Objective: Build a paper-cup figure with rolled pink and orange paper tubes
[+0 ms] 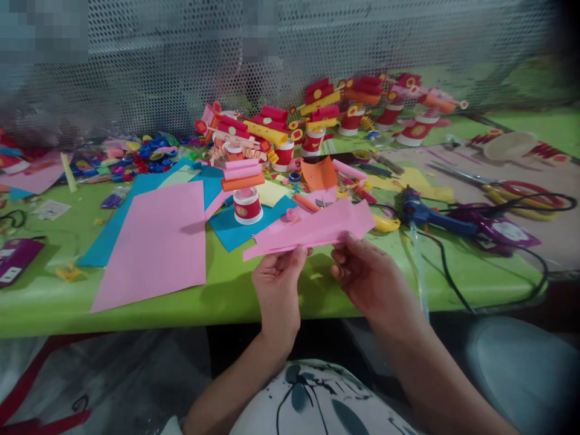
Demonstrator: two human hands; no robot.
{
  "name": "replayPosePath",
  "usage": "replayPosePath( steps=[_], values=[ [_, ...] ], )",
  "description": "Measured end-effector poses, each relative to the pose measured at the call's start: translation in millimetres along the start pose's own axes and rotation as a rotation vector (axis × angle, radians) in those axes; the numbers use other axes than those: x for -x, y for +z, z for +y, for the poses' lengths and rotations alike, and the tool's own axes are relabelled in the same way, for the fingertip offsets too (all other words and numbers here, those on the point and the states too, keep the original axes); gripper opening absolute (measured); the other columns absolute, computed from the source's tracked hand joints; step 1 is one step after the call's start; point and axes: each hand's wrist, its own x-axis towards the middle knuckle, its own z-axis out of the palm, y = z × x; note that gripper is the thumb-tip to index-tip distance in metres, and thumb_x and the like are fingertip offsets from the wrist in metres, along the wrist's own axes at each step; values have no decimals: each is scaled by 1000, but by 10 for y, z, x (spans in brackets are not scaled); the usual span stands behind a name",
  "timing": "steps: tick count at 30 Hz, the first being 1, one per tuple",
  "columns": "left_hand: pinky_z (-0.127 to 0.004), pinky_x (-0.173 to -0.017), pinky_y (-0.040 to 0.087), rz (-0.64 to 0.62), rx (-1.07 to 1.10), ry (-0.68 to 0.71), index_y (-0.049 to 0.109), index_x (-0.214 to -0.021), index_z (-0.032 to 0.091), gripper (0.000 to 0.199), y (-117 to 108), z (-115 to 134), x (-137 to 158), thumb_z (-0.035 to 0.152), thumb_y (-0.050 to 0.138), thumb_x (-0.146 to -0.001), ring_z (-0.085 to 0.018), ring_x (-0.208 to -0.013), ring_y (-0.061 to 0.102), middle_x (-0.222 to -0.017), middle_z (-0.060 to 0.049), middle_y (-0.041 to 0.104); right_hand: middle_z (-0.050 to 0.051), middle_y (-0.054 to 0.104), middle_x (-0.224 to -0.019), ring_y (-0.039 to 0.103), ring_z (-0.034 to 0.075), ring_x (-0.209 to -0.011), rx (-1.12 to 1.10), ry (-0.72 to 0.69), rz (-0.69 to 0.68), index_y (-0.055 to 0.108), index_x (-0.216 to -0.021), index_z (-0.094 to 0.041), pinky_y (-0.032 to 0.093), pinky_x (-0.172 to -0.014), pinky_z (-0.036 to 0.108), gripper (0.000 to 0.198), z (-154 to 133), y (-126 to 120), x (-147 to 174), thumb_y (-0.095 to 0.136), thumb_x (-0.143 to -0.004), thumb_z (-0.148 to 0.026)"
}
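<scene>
A cut piece of pink paper [312, 231], with a narrow fold along its lower edge, is held above the table's front edge. My left hand [280, 284] pinches that lower edge near the middle. Farther along it, my right hand [372, 272] grips the paper near its right end between thumb and fingers. Just behind the paper stands a red and white paper cup [248, 206] topped with pink and orange paper rolls [243, 175]. Under and around the cup lies a blue sheet [231, 232]. To the left rests a large pink sheet [158, 241].
A blue glue gun [437, 219] with a trailing black cord lies to the right, with red and yellow scissors [512, 192] beyond it. Several decorated cups [312, 142] line the back, before a perforated metal panel [190, 66]. Colourful scraps [145, 154] are heaped at the back left.
</scene>
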Motion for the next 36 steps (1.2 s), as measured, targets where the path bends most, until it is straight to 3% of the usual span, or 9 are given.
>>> replayPosePath(
  steps=[10,16,21,26,36],
  values=[
    [-28,-90,58,-22,13,15,81,-94,21,16,2,1,-7,24,84,-79,-14,-86,76,-92,-2,81,-5,61,-65,54,5,-55,0,-19,38,76,-78,-17,53,-44,13,29,-12,-15,15,95,-60,-28],
    [-25,-79,57,-32,-26,-39,81,-89,20,13,-1,15,1,26,84,-78,-14,-79,74,-85,-3,80,-4,62,-63,55,6,-55,95,22,-54,76,-71,-17,55,-45,16,30,90,72,77,97,-57,-31],
    [-27,-78,56,-36,-66,-26,79,-86,18,15,-23,16,-5,33,81,-81,-15,-80,73,-84,-4,79,-4,60,-61,54,5,-54,107,18,-50,75,-68,-16,56,-48,15,29,128,113,75,98,-55,-28],
    [-26,-78,52,27,-144,60,78,-88,18,23,-35,-5,-14,40,71,-91,-15,-81,68,-84,-4,76,-4,58,-63,54,5,-55,91,19,-10,74,-70,-14,58,-50,16,33,104,68,29,99,-53,-27],
    [-21,-70,47,93,-155,101,72,-82,19,25,-55,-11,21,42,71,-91,-10,-72,60,-77,1,70,-5,58,-64,53,4,-54,68,66,31,74,-71,-14,60,-50,16,39,94,65,-18,101,-46,-27]
  ],
)
